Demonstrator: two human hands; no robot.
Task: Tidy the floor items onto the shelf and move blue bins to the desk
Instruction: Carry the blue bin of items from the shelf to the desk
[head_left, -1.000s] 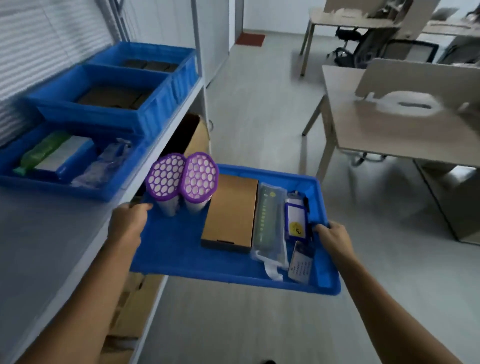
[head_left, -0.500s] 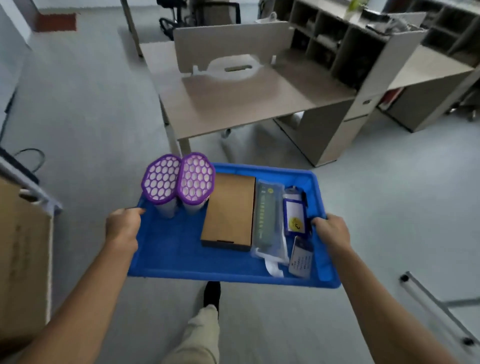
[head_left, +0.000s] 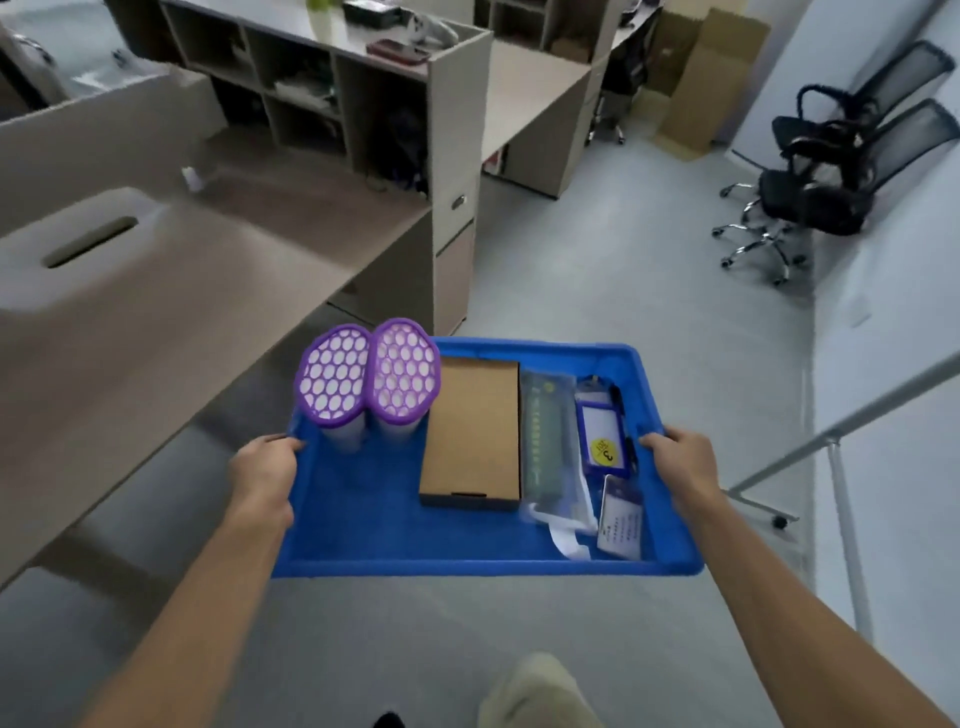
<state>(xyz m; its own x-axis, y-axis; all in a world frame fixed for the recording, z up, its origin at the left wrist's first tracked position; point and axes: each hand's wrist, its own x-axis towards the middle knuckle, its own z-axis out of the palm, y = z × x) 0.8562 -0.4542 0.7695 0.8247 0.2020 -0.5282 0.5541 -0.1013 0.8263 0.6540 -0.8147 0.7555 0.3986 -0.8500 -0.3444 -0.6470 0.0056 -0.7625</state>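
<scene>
I carry a shallow blue bin (head_left: 363, 530) in front of me above the grey floor. My left hand (head_left: 262, 475) grips its left rim and my right hand (head_left: 683, 465) grips its right rim. Inside stand two white containers with purple honeycomb lids (head_left: 369, 382), next to a flat brown cardboard box (head_left: 472, 431), a clear bagged green item (head_left: 550, 441) and blue badge holders (head_left: 602, 431). The beige desk (head_left: 156, 322) lies to the left, its near corner just beyond the bin's left end.
A cubby shelf unit (head_left: 332, 88) stands behind the desk. Black office chairs (head_left: 831, 171) sit at the far right by the wall, and a thin metal frame (head_left: 841, 499) is at my right. My trouser leg (head_left: 540, 691) shows below the bin.
The view has swung right, away from the white shelf with blue bins. The desk has come closer on the left. Both hands keep the same grip on the bin.
</scene>
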